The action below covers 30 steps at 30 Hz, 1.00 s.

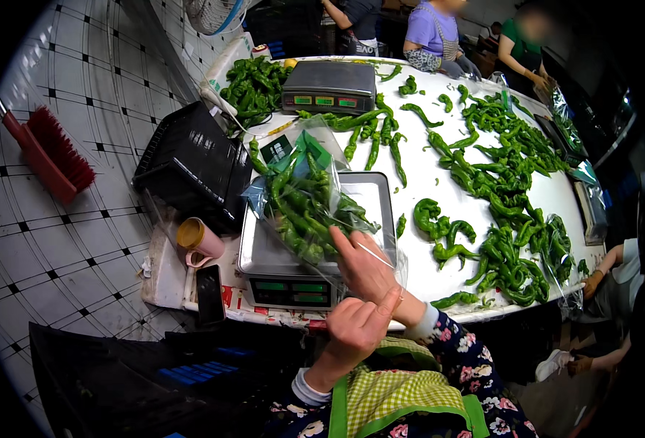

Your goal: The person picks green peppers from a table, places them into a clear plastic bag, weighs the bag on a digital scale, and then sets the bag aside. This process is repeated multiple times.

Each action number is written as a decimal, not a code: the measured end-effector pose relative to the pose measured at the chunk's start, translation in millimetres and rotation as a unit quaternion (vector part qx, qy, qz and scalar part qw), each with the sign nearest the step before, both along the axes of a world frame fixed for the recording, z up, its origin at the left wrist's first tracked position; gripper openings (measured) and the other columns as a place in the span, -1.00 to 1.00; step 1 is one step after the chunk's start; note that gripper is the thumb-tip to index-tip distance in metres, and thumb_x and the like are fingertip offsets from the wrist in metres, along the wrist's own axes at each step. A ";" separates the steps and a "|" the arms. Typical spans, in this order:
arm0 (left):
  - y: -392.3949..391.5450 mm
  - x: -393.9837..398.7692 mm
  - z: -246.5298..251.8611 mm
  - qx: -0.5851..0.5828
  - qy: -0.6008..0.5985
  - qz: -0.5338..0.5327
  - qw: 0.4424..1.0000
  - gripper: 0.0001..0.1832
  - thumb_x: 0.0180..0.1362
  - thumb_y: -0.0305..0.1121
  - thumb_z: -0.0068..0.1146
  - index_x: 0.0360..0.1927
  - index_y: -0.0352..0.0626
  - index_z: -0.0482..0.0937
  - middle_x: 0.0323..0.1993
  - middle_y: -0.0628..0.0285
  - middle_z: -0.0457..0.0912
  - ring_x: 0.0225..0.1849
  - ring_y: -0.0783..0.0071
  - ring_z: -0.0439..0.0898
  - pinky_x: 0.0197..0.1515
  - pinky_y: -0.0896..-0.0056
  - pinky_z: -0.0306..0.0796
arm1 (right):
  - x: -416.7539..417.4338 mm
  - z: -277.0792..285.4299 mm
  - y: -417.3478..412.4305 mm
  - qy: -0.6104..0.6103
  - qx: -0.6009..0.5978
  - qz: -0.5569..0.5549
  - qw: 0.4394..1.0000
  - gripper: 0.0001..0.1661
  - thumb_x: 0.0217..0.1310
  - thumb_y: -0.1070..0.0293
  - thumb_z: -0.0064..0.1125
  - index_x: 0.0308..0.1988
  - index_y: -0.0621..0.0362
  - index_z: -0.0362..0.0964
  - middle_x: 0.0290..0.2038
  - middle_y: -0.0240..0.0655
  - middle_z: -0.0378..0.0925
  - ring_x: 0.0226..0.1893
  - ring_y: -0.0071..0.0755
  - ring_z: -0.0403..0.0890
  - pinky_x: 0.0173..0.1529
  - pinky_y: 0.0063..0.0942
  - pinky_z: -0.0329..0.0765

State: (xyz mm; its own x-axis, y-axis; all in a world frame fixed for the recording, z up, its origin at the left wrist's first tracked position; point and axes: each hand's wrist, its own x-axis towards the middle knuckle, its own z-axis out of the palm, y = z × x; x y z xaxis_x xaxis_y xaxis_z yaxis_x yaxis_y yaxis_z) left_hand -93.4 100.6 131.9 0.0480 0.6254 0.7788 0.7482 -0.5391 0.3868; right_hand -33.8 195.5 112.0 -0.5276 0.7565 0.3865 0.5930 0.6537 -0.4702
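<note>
A clear plastic bag (330,189) of long green peppers (295,205) lies on the steel pan (372,189) of a digital scale (292,293). My right hand (366,271) reaches over the bag's near end, its index finger extended against the plastic by the peppers. A pale edge of the film crosses the back of this hand. Closer to me, my left hand (358,326) has curled fingers and one finger stretched towards my right wrist, at the loose film. Whether either hand pinches the film is hidden.
Loose peppers (497,180) spread across the white table (421,148); more are heaped beside a second scale (328,87). Left of my scale are a black crate (196,164), a pink mug (202,241) and a phone (209,294). Several co-workers (434,38) stand around the table.
</note>
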 end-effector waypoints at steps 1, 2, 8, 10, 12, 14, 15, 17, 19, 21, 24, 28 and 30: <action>-2.2 -2.8 -3.3 0.002 0.010 0.001 1.000 -0.62 -0.11 -0.53 0.37 -0.13 -0.19 0.65 -0.74 0.31 0.25 -0.69 0.39 0.33 -0.59 0.41 0.25 | -17.7 -6.7 13.0 0.004 0.010 0.016 1.000 -0.38 0.03 0.55 0.04 0.16 0.12 0.27 -0.27 -0.12 0.37 -0.29 -0.01 0.42 -0.20 -0.23 0.43; 0.5 0.2 -5.7 0.009 0.022 -0.031 0.999 -0.61 -0.12 -0.54 0.37 -0.12 -0.20 0.64 -0.73 0.32 0.25 -0.69 0.40 0.32 -0.59 0.42 0.24 | -26.4 -17.3 33.1 0.002 0.022 0.007 1.000 -0.39 0.04 0.54 0.03 0.16 0.13 0.26 -0.25 -0.11 0.37 -0.27 -0.01 0.42 -0.18 -0.23 0.44; -16.9 -6.2 -5.6 0.007 0.022 0.003 1.000 -0.68 -0.09 -0.54 0.35 -0.17 -0.19 0.66 -0.74 0.35 0.24 -0.70 0.41 0.31 -0.58 0.44 0.25 | -66.4 -12.9 78.4 0.053 0.060 0.072 0.994 -0.34 -0.02 0.54 0.16 0.15 0.23 0.24 0.00 -0.03 0.33 0.00 0.03 0.38 0.04 -0.22 0.43; -19.6 -5.7 -6.9 0.017 0.021 0.041 0.999 -0.73 -0.09 -0.52 0.35 -0.23 -0.18 0.68 -0.75 0.35 0.24 -0.72 0.41 0.33 -0.57 0.43 0.28 | -51.6 -9.0 63.6 0.103 0.052 0.084 0.990 -0.30 -0.05 0.55 0.24 0.15 0.23 0.24 0.15 0.05 0.27 0.11 0.12 0.33 0.17 -0.18 0.37; -29.1 -1.9 -12.0 -0.042 0.011 0.119 0.992 -0.68 -0.14 -0.52 0.33 -0.21 -0.19 0.66 -0.62 0.32 0.36 -0.55 0.37 0.43 -0.42 0.34 0.36 | -34.4 -28.3 38.8 0.122 0.074 0.080 0.987 -0.29 -0.01 0.57 0.14 0.20 0.25 0.19 0.23 0.17 0.15 0.22 0.20 0.24 0.27 -0.15 0.27; -36.9 2.0 -26.4 -0.088 -0.009 0.198 0.976 -0.57 -0.14 -0.51 0.29 -0.08 -0.24 0.58 -0.38 0.20 0.45 -0.34 0.26 0.47 -0.28 0.26 0.39 | -15.4 -28.4 15.9 0.125 0.061 0.101 0.985 -0.30 -0.01 0.60 0.08 0.20 0.29 0.17 0.26 0.25 0.10 0.26 0.27 0.18 0.32 -0.11 0.20; -40.0 4.7 -30.5 -0.109 -0.020 0.231 0.966 -0.50 -0.12 -0.50 0.26 0.00 -0.28 0.52 -0.25 0.12 0.46 -0.23 0.18 0.46 -0.22 0.22 0.39 | -6.3 -28.9 9.3 0.110 0.028 0.113 0.987 -0.28 -0.01 0.61 0.07 0.22 0.28 0.16 0.28 0.27 0.06 0.29 0.29 0.14 0.35 -0.10 0.16; -41.2 9.7 -39.8 -0.116 -0.094 0.273 0.950 -0.51 -0.01 -0.41 0.24 0.03 -0.30 0.43 -0.23 0.11 0.43 -0.17 0.08 0.43 -0.20 0.22 0.40 | -1.7 -49.2 8.3 0.134 0.018 0.131 0.982 -0.27 0.01 0.61 0.02 0.25 0.27 0.14 0.32 0.26 -0.02 0.33 0.27 0.10 0.38 -0.12 0.12; -51.5 5.6 -69.0 -0.178 -0.271 0.258 0.910 -0.56 0.05 -0.40 0.17 -0.01 -0.36 0.36 -0.25 0.06 0.43 -0.20 0.12 0.45 -0.24 0.26 0.40 | -5.2 -61.6 13.7 0.089 0.057 0.174 0.979 -0.25 0.12 0.55 0.00 0.32 0.20 0.04 0.38 0.18 -0.14 0.37 0.16 0.03 0.39 -0.19 0.09; -58.6 -7.3 -89.7 -0.313 -0.324 0.204 0.869 -0.82 0.15 -0.45 0.07 -0.27 -0.39 0.46 -0.46 0.10 0.50 -0.47 0.42 0.46 -0.43 0.39 0.36 | -23.2 -69.3 33.3 0.103 0.102 0.181 0.973 -0.29 0.12 0.51 -0.02 0.29 0.23 0.07 0.38 0.16 -0.13 0.36 0.15 0.07 0.36 -0.18 0.15; -61.1 5.7 -74.1 -0.329 -0.296 0.245 0.863 -0.80 0.21 -0.43 0.08 -0.41 -0.41 0.52 -0.58 0.13 0.55 -0.55 0.42 0.50 -0.44 0.41 0.42 | -36.7 -62.8 58.7 0.143 0.113 0.109 0.977 -0.48 0.24 0.40 -0.10 0.17 0.33 0.17 0.34 0.11 0.02 0.32 0.14 0.15 0.32 -0.19 0.24; -66.7 4.9 -70.6 -0.291 -0.257 0.331 0.860 -0.78 0.20 -0.40 0.12 -0.30 -0.44 0.56 -0.48 0.01 0.62 -0.49 0.31 0.55 -0.39 0.34 0.45 | -49.9 -107.8 39.0 0.149 0.067 0.247 0.955 -0.56 0.29 0.24 -0.05 0.04 0.34 0.26 0.19 0.10 0.23 0.19 0.08 0.30 0.18 -0.19 0.37; -65.2 15.1 -63.8 -0.284 -0.329 0.262 0.862 -0.82 0.21 -0.45 0.10 -0.22 -0.41 0.55 -0.42 0.07 0.63 -0.43 0.36 0.56 -0.35 0.38 0.46 | 13.3 -85.0 4.3 0.157 0.040 0.360 0.919 -0.60 0.23 0.23 0.05 -0.04 0.27 0.34 0.06 0.01 0.35 0.05 -0.04 0.41 0.06 -0.20 0.44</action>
